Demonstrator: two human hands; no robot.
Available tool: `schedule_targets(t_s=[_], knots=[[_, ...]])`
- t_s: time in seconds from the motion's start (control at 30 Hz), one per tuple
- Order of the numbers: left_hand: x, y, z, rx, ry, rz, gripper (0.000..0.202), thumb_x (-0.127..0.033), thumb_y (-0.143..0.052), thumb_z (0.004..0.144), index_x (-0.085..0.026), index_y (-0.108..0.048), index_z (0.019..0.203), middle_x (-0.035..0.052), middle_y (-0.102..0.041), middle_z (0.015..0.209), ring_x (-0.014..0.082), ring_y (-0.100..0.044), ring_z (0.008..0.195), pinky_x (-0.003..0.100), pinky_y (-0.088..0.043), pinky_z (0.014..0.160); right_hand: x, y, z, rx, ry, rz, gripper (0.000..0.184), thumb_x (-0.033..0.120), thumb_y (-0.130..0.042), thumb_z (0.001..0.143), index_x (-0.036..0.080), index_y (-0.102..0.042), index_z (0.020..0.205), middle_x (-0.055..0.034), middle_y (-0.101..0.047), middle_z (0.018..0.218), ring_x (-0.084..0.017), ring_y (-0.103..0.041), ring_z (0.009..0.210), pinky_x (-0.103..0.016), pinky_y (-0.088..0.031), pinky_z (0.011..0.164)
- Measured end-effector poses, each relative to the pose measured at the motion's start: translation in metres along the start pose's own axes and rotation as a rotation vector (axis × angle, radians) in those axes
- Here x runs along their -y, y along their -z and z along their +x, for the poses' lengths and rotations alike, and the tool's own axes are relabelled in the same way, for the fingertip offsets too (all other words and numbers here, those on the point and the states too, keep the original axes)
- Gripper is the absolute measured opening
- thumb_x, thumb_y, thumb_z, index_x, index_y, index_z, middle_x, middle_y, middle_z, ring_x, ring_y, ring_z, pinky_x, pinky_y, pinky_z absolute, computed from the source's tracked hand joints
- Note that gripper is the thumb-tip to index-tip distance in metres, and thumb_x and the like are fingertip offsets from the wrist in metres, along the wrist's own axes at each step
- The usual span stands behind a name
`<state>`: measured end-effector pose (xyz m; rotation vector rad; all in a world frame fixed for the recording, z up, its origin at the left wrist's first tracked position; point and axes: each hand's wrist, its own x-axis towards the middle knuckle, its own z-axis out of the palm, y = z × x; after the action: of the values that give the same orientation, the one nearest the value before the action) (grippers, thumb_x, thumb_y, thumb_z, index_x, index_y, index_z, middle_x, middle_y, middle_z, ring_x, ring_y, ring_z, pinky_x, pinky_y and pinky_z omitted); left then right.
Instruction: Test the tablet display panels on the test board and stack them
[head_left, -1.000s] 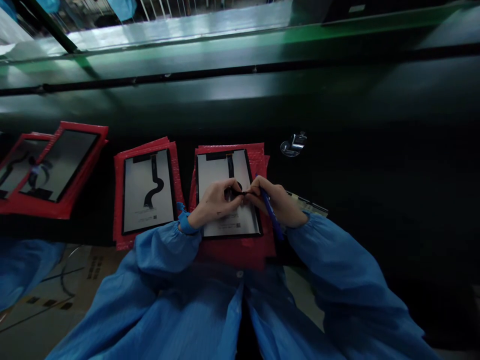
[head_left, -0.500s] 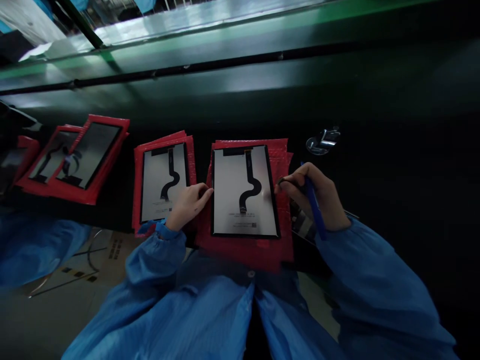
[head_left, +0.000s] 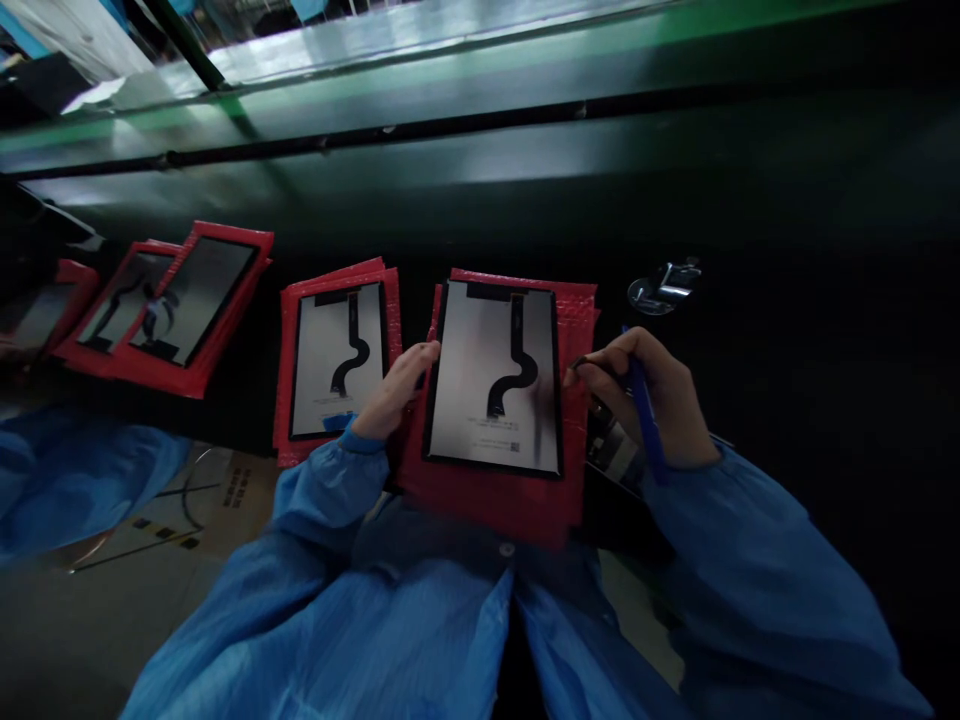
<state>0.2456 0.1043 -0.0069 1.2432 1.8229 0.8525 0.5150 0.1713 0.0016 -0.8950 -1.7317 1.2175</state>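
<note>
In front of me a display panel [head_left: 480,350] with a black S-shaped flex cable [head_left: 517,350] rests, slightly turned, on red bubble-wrap pouches [head_left: 495,505]. My left hand [head_left: 396,392] grips the panel's left edge, its fingertips partly hidden there. To the panel's right, my right hand [head_left: 660,395] is closed around a blue pen-like tool [head_left: 646,420] that slants back over the hand. Its thumb and forefinger are pinched together near the panel's right edge, with something small and dark at their tips.
Left of my work lies another panel [head_left: 315,350] on red pouches, and further left a stack of panels [head_left: 202,295]. A shiny round metal and clear object [head_left: 664,288] stands at the back right. A co-worker's blue sleeve [head_left: 82,480] shows at far left.
My left hand has shifted from resting beside the panel to gripping its left edge, and the panel has turned slightly clockwise. The view has shifted a little; my right hand keeps its pinch.
</note>
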Motion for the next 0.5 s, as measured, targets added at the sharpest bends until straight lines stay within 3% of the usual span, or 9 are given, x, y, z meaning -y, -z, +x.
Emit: schedule_targets(t_s=[0.1, 0.2, 0.27, 0.37, 0.43, 0.5], knots=[[-0.004, -0.004, -0.002, 0.013, -0.022, -0.096, 0.037, -0.039, -0.061, 0.091, -0.017, -0.063, 0.121, 0.0119, -0.068, 0.126, 0.0226, -0.064, 0.117, 0.032, -0.056, 0.092, -0.004, 0.001, 0.000, -0.018, -0.023, 0.003, 0.033, 0.033, -0.070, 0.089, 0.025, -0.040, 0.079, -0.0007, -0.070, 0.078, -0.016, -0.062, 0.060, -0.032, -0.048, 0.051], [-0.004, 0.021, -0.013, -0.082, 0.001, -0.153, 0.055, -0.037, -0.070, 0.084, -0.019, -0.058, 0.135, 0.0108, -0.063, 0.135, 0.0244, -0.060, 0.125, 0.034, -0.053, 0.099, -0.009, 0.005, -0.001, -0.058, -0.036, 0.011, 0.033, 0.035, -0.073, 0.088, 0.025, -0.042, 0.079, 0.0000, -0.070, 0.080, -0.016, -0.064, 0.060, -0.030, -0.049, 0.050], [-0.001, 0.056, -0.021, -0.169, 0.033, -0.204, 0.066, -0.037, -0.074, 0.079, -0.023, -0.055, 0.140, 0.0085, -0.066, 0.129, 0.0238, -0.065, 0.115, 0.032, -0.057, 0.090, -0.011, 0.007, 0.000, -0.064, -0.007, -0.003, 0.031, 0.035, -0.073, 0.087, 0.025, -0.045, 0.080, -0.0006, -0.070, 0.080, -0.018, -0.068, 0.067, -0.030, -0.053, 0.055], [0.011, 0.117, -0.024, -0.271, 0.094, -0.272, 0.075, -0.032, -0.079, 0.071, -0.029, -0.055, 0.142, 0.0045, -0.071, 0.114, 0.0177, -0.069, 0.083, 0.025, -0.056, 0.062, -0.014, 0.008, 0.001, -0.026, -0.005, -0.020, 0.027, 0.036, -0.073, 0.088, 0.025, -0.049, 0.084, -0.0012, -0.069, 0.078, -0.018, -0.067, 0.063, -0.029, -0.053, 0.052], [0.023, 0.152, -0.016, -0.280, 0.164, -0.279, 0.076, -0.027, -0.081, 0.066, -0.030, -0.059, 0.138, 0.0034, -0.074, 0.105, 0.0128, -0.062, 0.064, 0.022, -0.047, 0.048, -0.016, 0.008, 0.002, 0.005, -0.039, -0.002, 0.028, 0.040, -0.073, 0.088, 0.025, -0.050, 0.086, -0.0012, -0.068, 0.077, -0.016, -0.063, 0.056, -0.028, -0.051, 0.046], [0.037, 0.177, -0.003, -0.229, 0.239, -0.236, 0.070, -0.025, -0.084, 0.062, -0.025, -0.065, 0.130, 0.0043, -0.074, 0.093, 0.0122, -0.058, 0.058, 0.022, -0.041, 0.044, -0.019, 0.009, 0.004, 0.028, -0.088, 0.005, 0.031, 0.045, -0.074, 0.087, 0.025, -0.051, 0.087, -0.0010, -0.067, 0.077, -0.016, -0.061, 0.054, -0.028, -0.049, 0.043]])
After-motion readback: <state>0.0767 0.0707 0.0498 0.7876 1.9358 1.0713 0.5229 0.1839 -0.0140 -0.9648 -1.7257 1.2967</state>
